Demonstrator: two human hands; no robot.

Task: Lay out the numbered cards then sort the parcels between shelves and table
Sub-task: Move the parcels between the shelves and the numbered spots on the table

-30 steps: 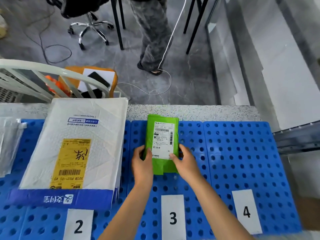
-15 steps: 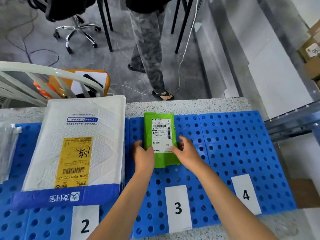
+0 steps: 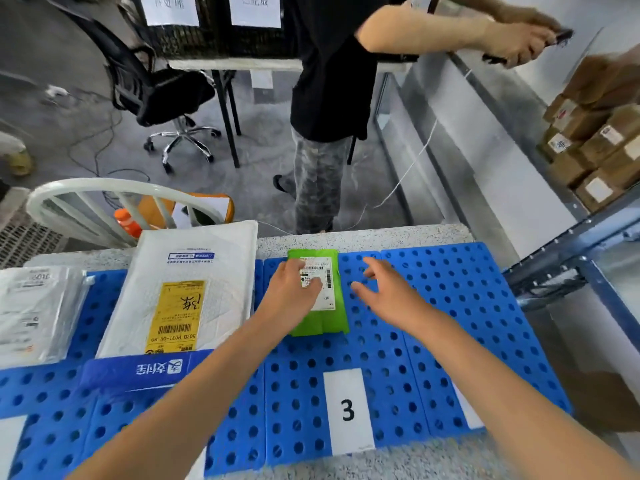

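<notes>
A small green parcel [image 3: 332, 317] with a white label lies flat on the blue perforated mat [image 3: 450, 306], above the card numbered 3 [image 3: 348, 410]. My left hand [image 3: 294, 292] rests on the parcel's left half, fingers over the label. My right hand [image 3: 388, 289] hovers just right of the parcel with fingers spread, apart from it. A large white padded mailer [image 3: 194, 289] with a yellow label lies to the left. A clear-wrapped parcel [image 3: 31, 313] sits at the far left. The edge of another white card [image 3: 465, 408] shows beside my right forearm.
A person in a black shirt [image 3: 329, 64] stands just beyond the table, arms reaching right. Metal shelving [image 3: 568, 271] with stacked cardboard boxes [image 3: 595, 147] stands on the right. A white chair back [image 3: 114, 188] and an office chair [image 3: 166, 95] are behind the table.
My right hand let go of the green parcel and moved off to its right with fingers spread. My left hand slid up onto the label. The view tilted upward.
</notes>
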